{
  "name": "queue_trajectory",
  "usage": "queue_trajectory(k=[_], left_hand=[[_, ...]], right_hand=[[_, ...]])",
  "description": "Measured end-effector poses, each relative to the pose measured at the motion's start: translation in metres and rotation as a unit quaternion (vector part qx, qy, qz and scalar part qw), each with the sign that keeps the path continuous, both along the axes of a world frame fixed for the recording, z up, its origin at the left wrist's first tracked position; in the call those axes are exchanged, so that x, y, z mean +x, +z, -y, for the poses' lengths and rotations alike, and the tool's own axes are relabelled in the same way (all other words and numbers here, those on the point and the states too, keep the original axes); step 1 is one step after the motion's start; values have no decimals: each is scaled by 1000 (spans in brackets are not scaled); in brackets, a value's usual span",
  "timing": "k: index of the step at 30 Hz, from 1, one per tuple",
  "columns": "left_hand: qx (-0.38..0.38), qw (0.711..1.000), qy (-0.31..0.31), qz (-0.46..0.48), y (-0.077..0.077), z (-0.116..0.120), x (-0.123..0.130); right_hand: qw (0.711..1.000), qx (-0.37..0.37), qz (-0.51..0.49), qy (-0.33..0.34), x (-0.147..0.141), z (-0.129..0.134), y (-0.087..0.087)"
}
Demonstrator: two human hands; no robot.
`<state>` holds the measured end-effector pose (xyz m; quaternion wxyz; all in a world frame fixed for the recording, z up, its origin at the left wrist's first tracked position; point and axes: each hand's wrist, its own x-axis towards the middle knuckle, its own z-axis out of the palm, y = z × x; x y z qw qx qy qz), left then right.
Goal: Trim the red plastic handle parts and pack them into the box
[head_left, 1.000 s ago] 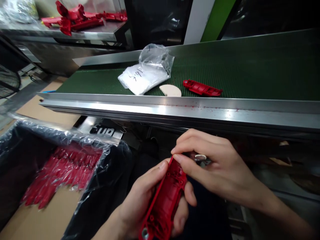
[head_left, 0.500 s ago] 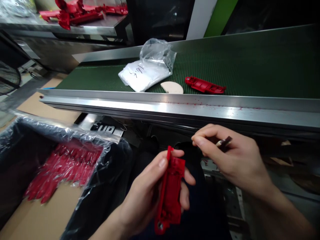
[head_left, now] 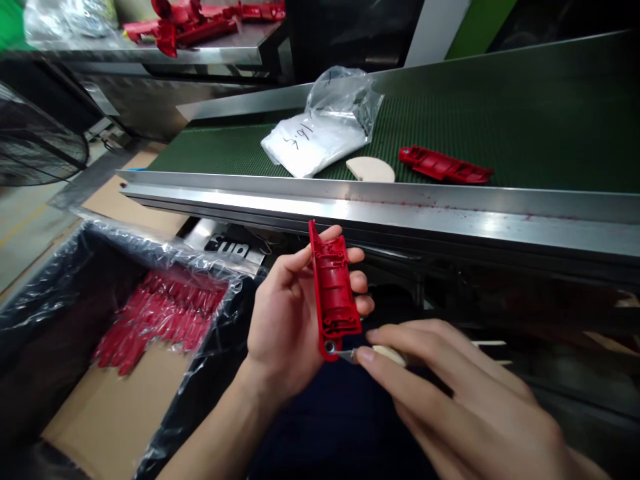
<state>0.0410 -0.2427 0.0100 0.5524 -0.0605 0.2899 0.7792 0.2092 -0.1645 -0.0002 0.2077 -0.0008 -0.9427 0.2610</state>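
My left hand (head_left: 285,320) is wrapped round a red plastic housing part (head_left: 334,287), its hollow ribbed side facing up. A round metal insert sits in the tab at the part's near end. In my right hand (head_left: 465,393) is a small knife (head_left: 387,355) with a pale handle, pinched between thumb and fingers. The blade's tip is at the tab beside the metal insert; I cannot tell whether it touches. Much of the handle is hidden by my fingers.
Beyond my hands runs a green conveyor belt (head_left: 215,148) with a metal rail (head_left: 240,190). On it lie a plastic bag (head_left: 320,137), a pale half-round piece (head_left: 373,169) and another red part (head_left: 443,165). A lined box (head_left: 95,413) at left holds several red parts (head_left: 165,313). A fan (head_left: 40,140) stands behind.
The red part has risen and its hollow side shows more fully. My right hand has come down and left, bringing the blade to the part's near end. The view has shifted left.
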Motion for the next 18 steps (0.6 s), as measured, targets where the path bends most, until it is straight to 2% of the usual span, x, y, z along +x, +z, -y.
queue_trajectory(k=[9,15,18], left_hand=[[-14,1000,-12,-14,5,-3,3],[-34,999,-19,-32,7,-9,4],[-35,998,-27,-52,8,-14,3]], right_hand=[[1000,9,-22,-3,-4,-5,0],[995,65,-57,-43,-5,-10,-3],[997,1,-61,-38,2,-14,-3]])
